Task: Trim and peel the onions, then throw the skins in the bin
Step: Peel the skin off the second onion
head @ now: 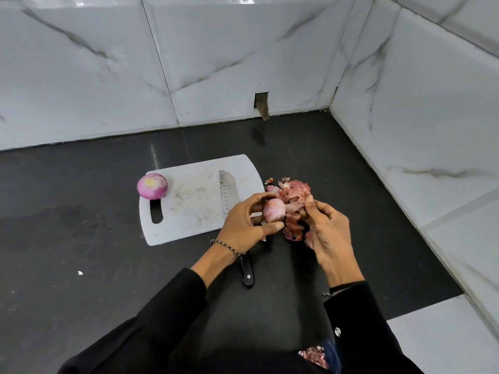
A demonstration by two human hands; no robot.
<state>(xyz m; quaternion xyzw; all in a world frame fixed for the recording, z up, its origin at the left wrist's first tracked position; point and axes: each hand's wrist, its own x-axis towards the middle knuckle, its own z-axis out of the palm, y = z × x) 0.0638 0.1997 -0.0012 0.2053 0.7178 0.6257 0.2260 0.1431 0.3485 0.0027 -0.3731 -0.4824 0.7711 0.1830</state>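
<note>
Nearest the person, black sleeves [167, 306]; no bin in view, nor any bowl or other container, so the skins have nowhere to go within this frame. Knife [228, 195] lies with its black handle on the dark worktop [81, 211] under the left wrist, its blade reaching up onto the white cutting board [189, 211]. Left hand [243, 225] has fingers and thumb curled round the small onion [274, 210], held just above the worktop off the board's right edge; its surface looks pale pink and smooth, so judged mostly peeled. Right hand [326, 233] is closed on a strip of the papery skins [293, 211], which hang between the hands and join a loose heap on the worktop just beyond. Judgement: the onion is firm, light and likely slick where bare, so best cupped round its middle as now, not pinched at the ends. The skins are dry, very light, brittle and prone to scatter; gather them as one bunch, scooping from underneath rather than picking flakes singly. Further off, a second onion [152, 186], purple and already peeled, cut face up, sits at the board's far left corner above the handle slot, well apart from the knife. Beyond, marbled wall tiles [243, 63].
</note>
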